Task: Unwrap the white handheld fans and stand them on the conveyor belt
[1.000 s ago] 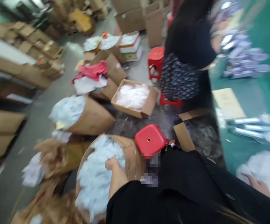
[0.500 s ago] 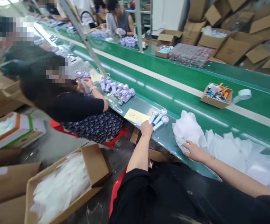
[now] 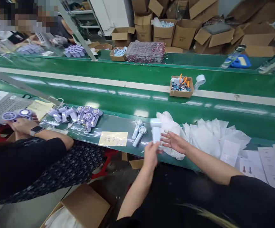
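My left hand (image 3: 151, 155) is closed round the handle of a light blue handheld fan (image 3: 156, 133), held upright above the bench and blurred by motion. Close to its right side, my right hand (image 3: 175, 142) has its fingers spread and holds nothing that I can see. Behind the right hand lies a pile of thin white bags (image 3: 169, 122). Two more light blue handheld fans (image 3: 140, 135) rest on the bench, left of the held one. A yellow paper with handwriting (image 3: 113, 138) lies farther left.
A co-worker's hands (image 3: 24, 125) hold purple fans at the left, near several purple fans (image 3: 87, 117) on the bench. Beyond my bench are a small box of tools (image 3: 181, 91) and a tape roll (image 3: 200, 79). Printed sheets (image 3: 251, 166) lie to the right. An open carton (image 3: 85, 205) stands below.
My left hand has lifted one light blue fan off the bench and brought it toward my right hand. My right hand has come off the white bags. The view has swung right.
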`<state>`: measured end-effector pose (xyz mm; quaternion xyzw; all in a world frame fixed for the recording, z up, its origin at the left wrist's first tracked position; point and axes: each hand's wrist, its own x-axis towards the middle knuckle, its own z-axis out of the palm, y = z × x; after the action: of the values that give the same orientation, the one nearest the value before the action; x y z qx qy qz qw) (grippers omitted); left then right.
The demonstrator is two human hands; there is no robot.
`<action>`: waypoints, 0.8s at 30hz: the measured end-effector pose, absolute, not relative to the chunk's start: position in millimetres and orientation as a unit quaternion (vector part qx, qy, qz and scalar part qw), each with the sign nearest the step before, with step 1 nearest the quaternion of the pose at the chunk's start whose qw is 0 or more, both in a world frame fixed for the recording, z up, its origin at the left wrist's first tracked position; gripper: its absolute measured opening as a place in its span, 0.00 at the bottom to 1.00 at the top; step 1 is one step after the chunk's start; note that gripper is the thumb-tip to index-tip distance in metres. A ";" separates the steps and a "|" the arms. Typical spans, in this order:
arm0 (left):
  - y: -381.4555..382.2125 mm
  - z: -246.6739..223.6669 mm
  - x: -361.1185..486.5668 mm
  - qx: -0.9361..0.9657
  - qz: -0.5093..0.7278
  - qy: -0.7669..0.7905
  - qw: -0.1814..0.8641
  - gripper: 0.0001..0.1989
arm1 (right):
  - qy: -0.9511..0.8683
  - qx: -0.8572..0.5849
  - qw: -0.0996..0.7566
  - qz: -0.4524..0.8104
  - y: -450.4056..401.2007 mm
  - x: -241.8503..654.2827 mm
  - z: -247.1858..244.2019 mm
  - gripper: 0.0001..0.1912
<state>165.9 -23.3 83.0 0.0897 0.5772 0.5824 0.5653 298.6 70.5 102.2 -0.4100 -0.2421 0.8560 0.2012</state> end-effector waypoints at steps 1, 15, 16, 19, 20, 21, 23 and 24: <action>-18.6 83.0 192.0 0.111 0.571 0.537 0.611 0.18 | -0.230 -0.418 0.232 0.848 77.3 301.0 103.5 0.15; 34.2 6.8 243.1 0.628 0.130 0.676 0.363 0.10 | -0.241 -0.555 0.294 0.740 78.8 463.6 170.2 0.21; 31.7 10.4 239.0 0.624 0.136 0.682 0.357 0.11 | -0.231 -0.546 0.286 0.753 72.1 465.8 166.7 0.22; 17.9 23.3 238.6 0.650 0.166 0.663 0.332 0.11 | -0.201 -0.529 0.270 0.779 57.7 468.1 152.8 0.22; 12.2 25.9 242.8 0.674 0.163 0.641 0.329 0.11 | -0.194 -0.528 0.267 0.782 55.5 467.9 148.8 0.21; 6.7 26.9 248.2 0.696 0.149 0.619 0.332 0.12 | -0.191 -0.527 0.268 0.783 54.6 467.3 145.9 0.20; -0.9 24.8 258.9 0.719 0.105 0.589 0.353 0.10 | -0.191 -0.527 0.274 0.781 56.2 465.9 143.5 0.19; -2.3 22.5 262.4 0.718 0.088 0.587 0.363 0.07 | -0.192 -0.527 0.277 0.780 57.9 465.4 144.0 0.19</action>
<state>262.4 -2.3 22.5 0.7181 0.5874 0.0876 0.3628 465.4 57.9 144.0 -0.5274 -0.1916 0.7802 0.2766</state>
